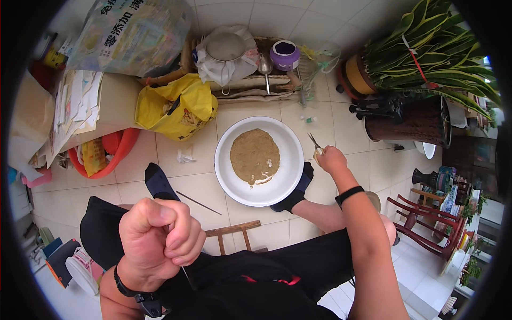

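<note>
Raised close to the camera, my left hand (160, 234) is clenched in a fist. A thin pale strip shows below its fingers, and most of what it grips is hidden. Out to the right, my right hand (332, 159) holds a pair of scissors (315, 141) by the handles, blades pointing up and left. Between my feet on the tiled floor stands a white enamel basin (292, 152) with a dark rim. A flat round layer of brown grainy material (255, 153) lies in it, with white patches along its lower edge.
A dark thin rod (198, 203) and a wooden frame (234, 229) lie near my feet. Up left are a yellow bag (181, 109) and a red tub (122, 157). A sieve (225, 47), scoop (265, 66) and purple pot (285, 55) sit at the wall. A potted plant (421, 48) stands right.
</note>
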A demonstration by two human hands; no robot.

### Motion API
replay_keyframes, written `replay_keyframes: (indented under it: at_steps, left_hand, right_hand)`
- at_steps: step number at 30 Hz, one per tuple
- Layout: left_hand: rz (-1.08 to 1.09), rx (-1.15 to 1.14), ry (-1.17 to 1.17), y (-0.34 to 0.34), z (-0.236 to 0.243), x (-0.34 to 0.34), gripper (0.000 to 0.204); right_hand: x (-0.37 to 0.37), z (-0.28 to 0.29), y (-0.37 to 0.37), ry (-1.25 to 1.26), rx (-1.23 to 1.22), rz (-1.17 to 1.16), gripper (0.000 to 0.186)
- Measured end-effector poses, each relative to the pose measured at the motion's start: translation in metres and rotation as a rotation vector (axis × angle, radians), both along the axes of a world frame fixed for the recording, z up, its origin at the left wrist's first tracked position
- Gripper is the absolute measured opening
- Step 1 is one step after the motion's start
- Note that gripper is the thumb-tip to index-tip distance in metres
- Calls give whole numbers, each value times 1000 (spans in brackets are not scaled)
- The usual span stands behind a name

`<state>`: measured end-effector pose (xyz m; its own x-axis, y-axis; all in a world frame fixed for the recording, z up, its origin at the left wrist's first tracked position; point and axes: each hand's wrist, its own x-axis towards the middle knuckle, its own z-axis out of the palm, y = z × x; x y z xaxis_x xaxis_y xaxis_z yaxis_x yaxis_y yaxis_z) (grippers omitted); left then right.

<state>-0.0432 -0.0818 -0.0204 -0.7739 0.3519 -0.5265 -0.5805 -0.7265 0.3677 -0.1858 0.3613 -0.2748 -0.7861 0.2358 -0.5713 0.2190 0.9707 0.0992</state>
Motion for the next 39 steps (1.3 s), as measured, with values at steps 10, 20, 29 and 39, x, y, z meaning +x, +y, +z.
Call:
replay_keyframes:
  at_steps: [10,20,29,39]
  left_hand:
    - [41,-44,-153,8,-25,-23,43]
    - [0,-155,-124,-3,-45,-35,40]
    - [61,-4,-225,11,-44,-47,43]
    - [87,-67,-190,-6,-36,-32,40]
  right_hand:
    - [-2,-142,29,70,-83,-65,44]
    - [-20,-196,27,79,-127,-71,38]
    - [-28,-218,51,49,-141,39,27]
    - [-29,-188,26,58,-129,74,42]
